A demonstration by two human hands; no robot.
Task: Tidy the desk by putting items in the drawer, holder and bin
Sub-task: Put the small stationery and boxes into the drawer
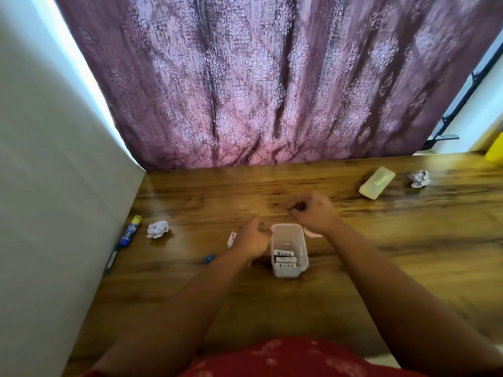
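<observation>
A small translucent plastic container [299,240] stands open on the wooden desk [394,254], with three batteries [284,259] lying at its near end. My left hand [251,240] is curled against the container's left rim and its thumb meets the far left corner. My right hand [313,210] hovers just beyond the container with its fingers curled. Blur hides whether they pinch anything. A pink lid [313,234] peeks out under my right wrist. A scrap of white paper [232,238] shows from under my left hand.
Crumpled paper balls lie at the left [158,229] and the far right [420,179]. A blue glue stick [131,231] and a dark pen [110,261] lie by the left wall. A small blue clip [209,258], a pale case [377,182] and a yellow object [495,149] are also here.
</observation>
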